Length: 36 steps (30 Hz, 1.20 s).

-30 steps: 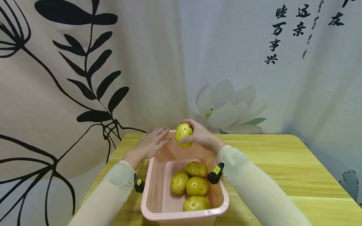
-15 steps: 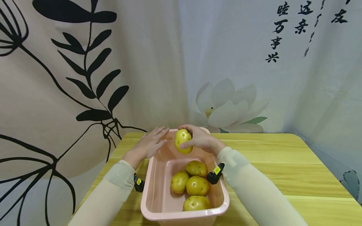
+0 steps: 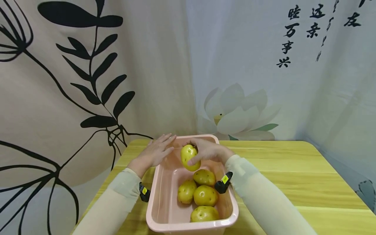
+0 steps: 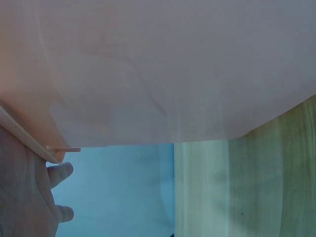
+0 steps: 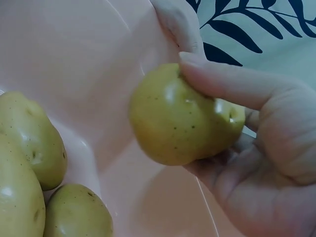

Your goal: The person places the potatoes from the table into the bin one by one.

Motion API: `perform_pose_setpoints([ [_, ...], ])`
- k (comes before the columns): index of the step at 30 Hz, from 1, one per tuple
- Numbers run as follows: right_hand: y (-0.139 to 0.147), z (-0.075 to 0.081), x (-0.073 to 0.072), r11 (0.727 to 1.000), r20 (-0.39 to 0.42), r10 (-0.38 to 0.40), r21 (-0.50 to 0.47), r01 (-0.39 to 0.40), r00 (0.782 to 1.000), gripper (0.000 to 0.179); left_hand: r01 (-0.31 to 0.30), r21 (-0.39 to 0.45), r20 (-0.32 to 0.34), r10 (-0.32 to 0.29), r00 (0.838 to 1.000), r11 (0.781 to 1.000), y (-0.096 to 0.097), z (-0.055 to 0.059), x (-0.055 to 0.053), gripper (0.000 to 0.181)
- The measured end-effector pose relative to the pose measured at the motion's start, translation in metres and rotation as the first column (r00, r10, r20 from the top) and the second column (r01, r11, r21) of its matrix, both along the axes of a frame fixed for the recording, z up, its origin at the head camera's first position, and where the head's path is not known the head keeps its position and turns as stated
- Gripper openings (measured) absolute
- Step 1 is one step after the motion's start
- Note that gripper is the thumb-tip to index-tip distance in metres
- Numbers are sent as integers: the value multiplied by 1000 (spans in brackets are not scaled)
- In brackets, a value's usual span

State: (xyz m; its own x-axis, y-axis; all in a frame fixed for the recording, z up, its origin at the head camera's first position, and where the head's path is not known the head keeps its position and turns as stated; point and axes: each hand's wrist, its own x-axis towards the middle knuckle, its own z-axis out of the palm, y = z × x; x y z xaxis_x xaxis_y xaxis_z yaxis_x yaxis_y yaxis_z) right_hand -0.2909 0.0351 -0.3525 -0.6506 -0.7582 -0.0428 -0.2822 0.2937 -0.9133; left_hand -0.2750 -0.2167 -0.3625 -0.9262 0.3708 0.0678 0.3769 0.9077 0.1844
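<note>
My right hand (image 3: 209, 150) grips a yellow potato (image 3: 189, 157) between thumb and fingers, inside the far end of a pink plastic tub (image 3: 192, 226). The wrist view on that side shows the thumb over the top of the held potato (image 5: 182, 118) and the fingers beneath. Several more potatoes (image 3: 205, 195) lie on the tub's floor, nearer to me. My left hand (image 3: 155, 153) rests on the tub's far left rim with its fingers extended. In the left wrist view, that hand (image 4: 24, 192) lies against the rim, and the tub's outer wall (image 4: 173, 74) fills most of the picture.
The tub stands on a wooden table (image 3: 279, 182), whose far edge runs close behind it. Beyond hangs a pale curtain (image 3: 158, 71) with black plant prints, a lotus and lettering. Each wrist wears a small black camera (image 3: 224, 182).
My right hand has lowered the potato from above the far rim down into the tub. The left hand keeps its place on the rim. The potatoes in the tub lie as before.
</note>
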Motion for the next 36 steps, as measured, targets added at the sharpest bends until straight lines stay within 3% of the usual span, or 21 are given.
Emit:
perform_pose_setpoints([
  [8, -1, 2, 3, 980, -20, 80, 183, -75, 997, 68, 8, 21, -12, -8, 1000, 1000, -1, 0, 1, 56],
  [14, -2, -1, 2, 969, 63, 175, 166, -183, 983, 69, 8, 25, 0, -8, 1000, 1000, -1, -1, 3, 57],
  [20, -4, -6, 4, 959, 146, 164, 209, -192, 976, 56, 11, 23, -11, -11, 1000, 1000, -1, -3, 2, 56],
  [25, -5, -8, 5, 947, 155, 152, 260, -189, 976, 49, 12, 27, -11, -12, 1000, 1000, 0, -2, 2, 56],
  [30, -6, -6, 5, 953, 146, 124, 260, -159, 982, 51, 8, 37, -6, -8, 1000, 999, 0, -2, 2, 56],
  [36, -7, -7, 5, 978, 132, 87, 180, -110, 987, 50, 12, 36, -14, -11, 1000, 999, 0, -3, 2, 55],
])
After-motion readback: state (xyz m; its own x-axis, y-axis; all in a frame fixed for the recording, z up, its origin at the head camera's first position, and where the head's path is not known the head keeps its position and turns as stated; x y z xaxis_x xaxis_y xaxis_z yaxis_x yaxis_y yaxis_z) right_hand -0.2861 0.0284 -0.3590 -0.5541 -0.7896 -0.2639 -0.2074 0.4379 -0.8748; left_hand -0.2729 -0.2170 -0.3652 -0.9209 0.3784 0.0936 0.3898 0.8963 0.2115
